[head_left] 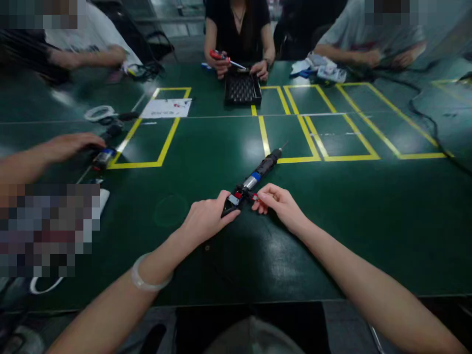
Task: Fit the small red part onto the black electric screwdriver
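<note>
An opened electric screwdriver (252,180) lies slantwise on the green table, its thin bit pointing away to the upper right. Its silver motor with a blue band is exposed, as are a red part and a pale block near the rear end. My left hand (208,215) grips that rear end between thumb and fingers. Beside the red part, my right hand (275,200) is closed in a pinch on a small red piece (254,196). Its exact kind is too small to make out, and the fingers partly cover it.
Yellow tape outlines (295,160) mark the green table (368,221). Across from me, a person holds a red-handled screwdriver (218,55) over a black tray (242,91). At left, another person's hand (79,142) touches a similar tool (104,157). A white sheet (166,108) and a black cable (433,118) lie farther off.
</note>
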Demonstrator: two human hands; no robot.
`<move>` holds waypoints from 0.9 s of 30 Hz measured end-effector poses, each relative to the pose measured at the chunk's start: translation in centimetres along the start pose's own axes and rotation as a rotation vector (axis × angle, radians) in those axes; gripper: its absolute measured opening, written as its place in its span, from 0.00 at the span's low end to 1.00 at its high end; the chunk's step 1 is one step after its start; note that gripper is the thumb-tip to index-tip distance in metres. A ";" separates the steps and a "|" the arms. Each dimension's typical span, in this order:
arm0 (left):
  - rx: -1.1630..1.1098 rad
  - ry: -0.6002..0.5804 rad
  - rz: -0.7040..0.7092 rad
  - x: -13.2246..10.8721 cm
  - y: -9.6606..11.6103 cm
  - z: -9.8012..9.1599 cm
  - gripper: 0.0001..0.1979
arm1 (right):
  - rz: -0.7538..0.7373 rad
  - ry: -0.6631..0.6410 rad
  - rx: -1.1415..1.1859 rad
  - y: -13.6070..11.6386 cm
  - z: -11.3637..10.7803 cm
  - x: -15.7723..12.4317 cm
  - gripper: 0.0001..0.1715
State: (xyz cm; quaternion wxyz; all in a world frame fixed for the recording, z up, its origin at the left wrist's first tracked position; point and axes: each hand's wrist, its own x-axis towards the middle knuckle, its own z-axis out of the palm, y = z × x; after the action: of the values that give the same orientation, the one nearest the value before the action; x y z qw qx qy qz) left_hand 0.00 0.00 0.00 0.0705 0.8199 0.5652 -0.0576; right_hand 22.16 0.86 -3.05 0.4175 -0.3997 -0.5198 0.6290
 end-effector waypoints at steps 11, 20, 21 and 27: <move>-0.021 -0.004 0.005 -0.2 0.1 -0.3 0.23 | -0.341 0.027 -0.628 0.7 0.1 -0.6 0.06; -0.026 -0.011 0.001 -0.2 0.3 -0.4 0.24 | -0.418 -0.046 -1.077 0.7 0.5 -0.8 0.05; -0.026 -0.008 0.000 -0.2 0.3 -0.4 0.24 | -0.423 -0.047 -1.102 0.7 0.5 -0.8 0.06; -0.026 -0.009 -0.003 -0.3 0.2 -0.3 0.23 | -0.454 -0.079 -1.083 0.7 0.3 -0.7 0.09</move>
State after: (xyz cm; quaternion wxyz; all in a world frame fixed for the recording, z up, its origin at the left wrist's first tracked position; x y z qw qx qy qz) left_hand 0.13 -0.29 0.35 0.0835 0.8180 0.5666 -0.0538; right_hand 22.02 -0.01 -3.64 0.2582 -0.4110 -0.8549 0.1832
